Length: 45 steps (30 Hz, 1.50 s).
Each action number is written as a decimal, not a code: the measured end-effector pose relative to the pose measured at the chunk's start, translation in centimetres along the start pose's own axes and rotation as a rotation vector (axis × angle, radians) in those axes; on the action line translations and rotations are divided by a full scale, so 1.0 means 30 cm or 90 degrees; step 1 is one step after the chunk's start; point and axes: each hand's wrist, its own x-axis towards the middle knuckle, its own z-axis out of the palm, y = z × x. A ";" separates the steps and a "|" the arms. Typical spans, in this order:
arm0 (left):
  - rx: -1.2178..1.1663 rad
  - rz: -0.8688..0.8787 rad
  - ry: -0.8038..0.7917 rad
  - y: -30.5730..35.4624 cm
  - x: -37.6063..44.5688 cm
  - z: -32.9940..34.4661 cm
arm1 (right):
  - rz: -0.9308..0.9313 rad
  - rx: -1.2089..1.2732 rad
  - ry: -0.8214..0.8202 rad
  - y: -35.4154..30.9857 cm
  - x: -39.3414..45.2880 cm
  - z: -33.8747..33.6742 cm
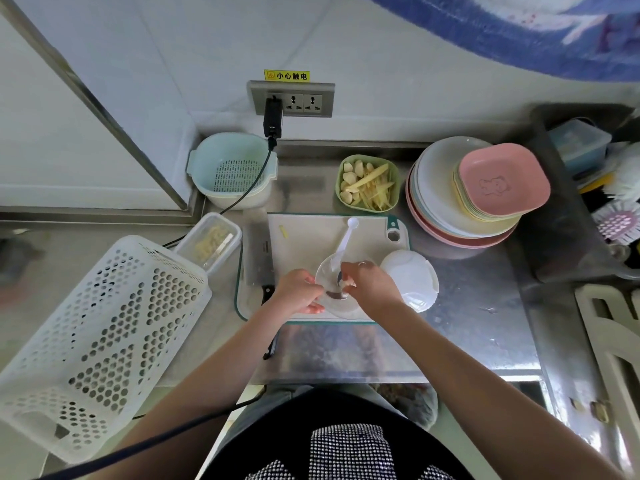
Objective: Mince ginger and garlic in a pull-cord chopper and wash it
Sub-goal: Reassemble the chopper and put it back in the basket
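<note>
The clear chopper bowl (327,277) stands on the white cutting board (311,237) near its front edge, with curved metal blades visible inside. My left hand (298,291) grips the bowl's left rim. My right hand (367,284) reaches over the bowl with a pale garlic clove pinched in its fingertips. The white chopper lid (412,277) lies just right of the bowl. A green dish (367,183) of garlic cloves and ginger strips sits behind the board. A white plastic spoon (346,237) leans from the bowl onto the board.
A cleaver (258,258) lies along the board's left edge. A clear lidded box (209,242), a white perforated basket (93,344) and a pale colander (232,169) are at left. Stacked plates (474,192) stand at right, brushes (620,209) beyond. A black cable runs from the wall socket (292,98).
</note>
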 end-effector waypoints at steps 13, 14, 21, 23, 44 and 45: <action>0.007 0.024 -0.018 -0.009 0.026 0.001 | 0.409 0.134 -0.087 0.259 0.014 -0.012; 0.005 0.028 -0.015 -0.015 0.026 -0.007 | 0.404 0.116 -0.087 0.258 0.019 -0.009; -0.119 -0.017 -0.088 -0.031 -0.006 -0.055 | 0.337 0.265 0.183 0.190 -0.048 -0.091; -0.157 -0.025 -0.095 -0.019 -0.018 -0.057 | 0.148 0.193 0.135 0.125 -0.060 -0.135; -0.669 0.167 -0.327 -0.003 -0.017 -0.079 | -0.102 0.173 0.001 -0.202 -0.069 -0.196; -0.647 0.167 -0.320 -0.002 -0.007 -0.080 | -0.106 0.158 0.016 -0.207 -0.072 -0.201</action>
